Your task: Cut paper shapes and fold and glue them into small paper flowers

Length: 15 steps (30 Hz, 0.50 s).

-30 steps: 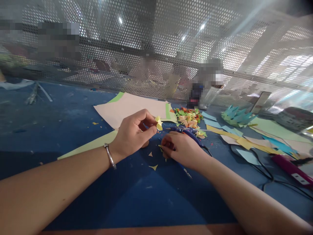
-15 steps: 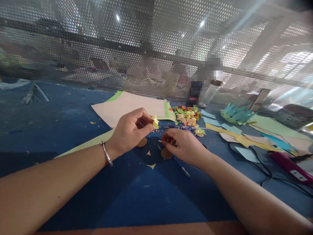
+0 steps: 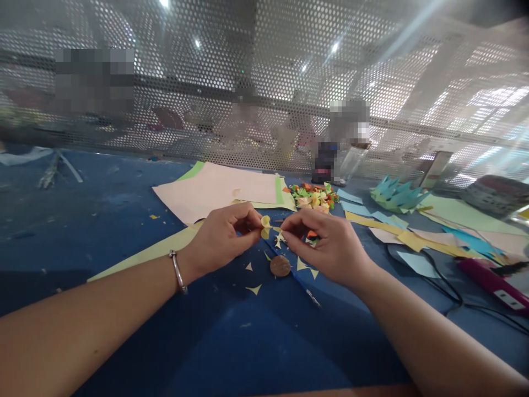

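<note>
While the left hand [image 3: 226, 236] pinches the yellow paper flower [image 3: 265, 223] edgewise above the table [image 3: 243, 353], whether the right hand [image 3: 334, 242] grips anything is unclear. Likely light and crushable, the flower warrants edge holding.

Small yellow paper flower [image 3: 265, 221]: petals curled outward; pinched in left grip [image 3: 225, 234], held above worktop [image 3: 185, 342], near right grip [image 3: 330, 245].

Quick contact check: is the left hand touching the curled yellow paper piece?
Touching. The head view shows the left hand pinching the curled yellow paper piece at its edge, with no gap at the fingertips.
</note>
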{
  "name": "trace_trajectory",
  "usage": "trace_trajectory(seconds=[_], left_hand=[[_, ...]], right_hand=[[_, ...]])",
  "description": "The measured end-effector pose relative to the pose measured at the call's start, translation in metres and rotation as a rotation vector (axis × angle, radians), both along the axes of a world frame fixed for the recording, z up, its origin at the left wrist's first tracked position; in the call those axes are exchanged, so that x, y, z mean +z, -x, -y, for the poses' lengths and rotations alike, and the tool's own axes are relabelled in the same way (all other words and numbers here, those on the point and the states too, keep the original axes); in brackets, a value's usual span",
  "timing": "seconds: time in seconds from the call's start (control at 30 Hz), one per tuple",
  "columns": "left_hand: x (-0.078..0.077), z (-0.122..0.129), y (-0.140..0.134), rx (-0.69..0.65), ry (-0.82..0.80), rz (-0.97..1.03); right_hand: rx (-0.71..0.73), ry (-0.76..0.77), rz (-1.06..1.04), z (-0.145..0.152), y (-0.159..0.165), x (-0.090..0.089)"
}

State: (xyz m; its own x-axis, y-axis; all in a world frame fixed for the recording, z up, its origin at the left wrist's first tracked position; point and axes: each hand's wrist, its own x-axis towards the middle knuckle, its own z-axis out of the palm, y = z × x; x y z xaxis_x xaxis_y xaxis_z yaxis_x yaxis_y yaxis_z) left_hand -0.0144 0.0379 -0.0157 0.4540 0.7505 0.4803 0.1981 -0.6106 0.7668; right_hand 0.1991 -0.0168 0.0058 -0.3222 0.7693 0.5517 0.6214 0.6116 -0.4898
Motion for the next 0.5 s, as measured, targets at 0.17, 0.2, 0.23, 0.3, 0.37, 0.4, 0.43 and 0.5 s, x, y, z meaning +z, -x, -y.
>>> trace_trajectory(seconds=[0.17, 0.2, 0.23, 0.3, 0.37, 0.4, 0.43, 0.5], left_hand=[[0.0023, 0.0022, 0.0005, -0.001, -0.081, -0.070], [0.0029, 0.0027, 0.0002, 0.002, -0.102, -0.080], [0.0035, 0.0031, -0.0002, 0.003, -0.115, -0.089], [0.0047, 0.0037, -0.0009, 0.008, -0.126, -0.101], [0.0056, 0.0039, -0.0013, 0.019, -0.127, -0.116], [0.0058, 0.0039, -0.0013, 0.025, -0.130, -0.124], [0.0058, 0.0038, -0.0014, 0.030, -0.135, -0.130], [0.0055, 0.0035, -0.0014, 0.036, -0.145, -0.135]], right_hand=[[0.029, -0.008, 0.018, 0.0007, 0.0011, 0.0002], [0.030, -0.011, 0.026, 0.0007, 0.0011, 0.0001], [0.032, -0.015, 0.035, 0.0006, 0.0011, 0.0000], [0.037, -0.016, 0.053, 0.0005, 0.0011, -0.0004], [0.042, -0.011, 0.066, 0.0006, 0.0013, -0.0006], [0.044, -0.012, 0.072, 0.0006, 0.0016, -0.0006], [0.045, -0.014, 0.077, 0.0006, 0.0019, -0.0005], [0.048, -0.024, 0.086, 0.0005, 0.0026, 0.0000]])
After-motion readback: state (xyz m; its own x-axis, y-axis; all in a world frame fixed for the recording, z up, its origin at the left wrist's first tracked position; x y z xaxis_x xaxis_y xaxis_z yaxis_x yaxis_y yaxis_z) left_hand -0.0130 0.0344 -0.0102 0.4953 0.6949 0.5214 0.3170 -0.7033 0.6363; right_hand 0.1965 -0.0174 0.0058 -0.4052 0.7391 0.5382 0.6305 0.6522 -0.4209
